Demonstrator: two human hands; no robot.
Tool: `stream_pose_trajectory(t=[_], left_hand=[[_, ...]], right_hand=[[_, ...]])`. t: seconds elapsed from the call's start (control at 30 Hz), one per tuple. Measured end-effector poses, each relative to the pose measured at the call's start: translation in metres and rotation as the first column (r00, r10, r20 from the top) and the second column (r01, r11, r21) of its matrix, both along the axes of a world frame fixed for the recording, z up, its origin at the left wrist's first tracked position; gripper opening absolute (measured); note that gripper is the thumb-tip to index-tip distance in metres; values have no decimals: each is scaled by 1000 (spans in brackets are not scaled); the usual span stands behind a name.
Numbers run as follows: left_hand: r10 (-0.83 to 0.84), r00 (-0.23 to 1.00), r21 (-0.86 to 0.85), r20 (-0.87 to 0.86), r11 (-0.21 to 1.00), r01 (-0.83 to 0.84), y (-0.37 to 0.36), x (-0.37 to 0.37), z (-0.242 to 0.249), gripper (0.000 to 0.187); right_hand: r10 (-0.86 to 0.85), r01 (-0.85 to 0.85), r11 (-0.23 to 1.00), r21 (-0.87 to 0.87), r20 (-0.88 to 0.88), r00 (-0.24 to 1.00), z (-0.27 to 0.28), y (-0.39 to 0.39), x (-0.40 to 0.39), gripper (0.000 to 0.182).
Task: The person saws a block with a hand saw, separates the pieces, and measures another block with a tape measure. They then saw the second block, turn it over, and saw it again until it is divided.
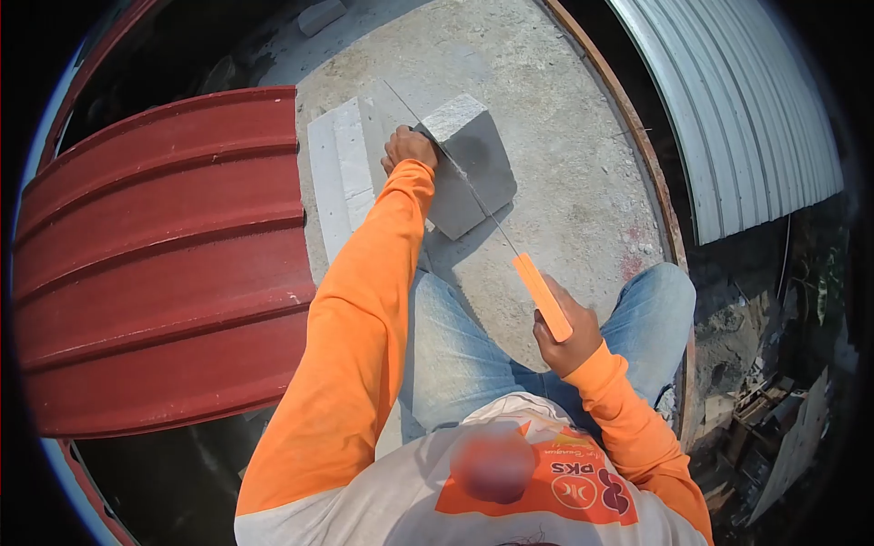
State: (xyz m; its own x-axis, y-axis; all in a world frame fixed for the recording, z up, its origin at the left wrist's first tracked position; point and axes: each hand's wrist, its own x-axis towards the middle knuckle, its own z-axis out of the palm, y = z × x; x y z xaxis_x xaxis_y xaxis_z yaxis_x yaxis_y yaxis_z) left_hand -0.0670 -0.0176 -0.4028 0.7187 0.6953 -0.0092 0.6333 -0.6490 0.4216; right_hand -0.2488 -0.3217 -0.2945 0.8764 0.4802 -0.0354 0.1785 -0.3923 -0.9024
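Note:
My right hand [569, 332] is wrapped round the orange handle of a hand saw [543, 296]. The saw's thin blade runs up and to the left across a light grey concrete block [487, 168], seen nearly edge-on. My left hand [407, 148] is closed at the upper left side of the block, beside the blade. Its fingertips are partly hidden, and a dark edge shows by them. Left of the block lie pale, flat block pieces [341, 168], partly covered by my left sleeve.
Red ribbed metal sheeting [164, 255] lies to the left. The concrete slab [564, 136] ends at a brown rim [637, 127] on the right, with grey corrugated sheeting [737, 109] beyond. Another block [320, 16] sits at the top. Scrap wood [760, 419] lies lower right.

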Motion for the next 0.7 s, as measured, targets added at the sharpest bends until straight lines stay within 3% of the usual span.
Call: stream_pose_trajectory(t=[0.03, 0.1, 0.2, 0.23, 0.27, 0.33, 0.43, 0.53, 0.6, 0.7], left_hand=[[8, 999, -20, -37, 1000, -9, 3, 1, -1, 26], [32, 998, -22, -62, 999, -34, 13, 5, 3, 26], [10, 1000, 11, -24, 1000, -9, 0, -12, -2, 26], [-2, 999, 36, 43, 999, 0, -9, -22, -4, 26], [-15, 993, 67, 117, 998, 7, -13, -25, -4, 26], [-12, 997, 59, 77, 998, 8, -4, -16, 2, 27], [59, 998, 41, 30, 997, -61, 2, -8, -7, 28], [35, 998, -22, -43, 999, -36, 12, 2, 1, 29], [41, 997, -3, -71, 999, -41, 8, -7, 1, 29], [15, 1000, 63, 21, 998, -17, -14, -22, 5, 31]], right_hand=[[46, -57, 993, -108, -100, 994, 11, -33, -25, 68], [32, -20, 989, -146, 74, 997, 27, -54, -49, 67], [-25, 26, 1000, -6, 65, 998, -3, -9, 2, 56], [45, -48, 998, -29, -104, 994, -3, 22, 42, 52], [47, -46, 999, -9, 137, 989, -23, 57, 72, 49], [65, -63, 997, -36, 56, 996, -5, 84, 94, 54], [11, -11, 1000, 3, -25, 1000, -6, 32, 32, 61], [70, -75, 993, -93, -56, 996, 22, -46, -30, 67], [56, -82, 989, -125, -199, 978, 39, -54, -44, 69], [84, -86, 995, -53, -49, 995, -11, 25, 49, 54]])
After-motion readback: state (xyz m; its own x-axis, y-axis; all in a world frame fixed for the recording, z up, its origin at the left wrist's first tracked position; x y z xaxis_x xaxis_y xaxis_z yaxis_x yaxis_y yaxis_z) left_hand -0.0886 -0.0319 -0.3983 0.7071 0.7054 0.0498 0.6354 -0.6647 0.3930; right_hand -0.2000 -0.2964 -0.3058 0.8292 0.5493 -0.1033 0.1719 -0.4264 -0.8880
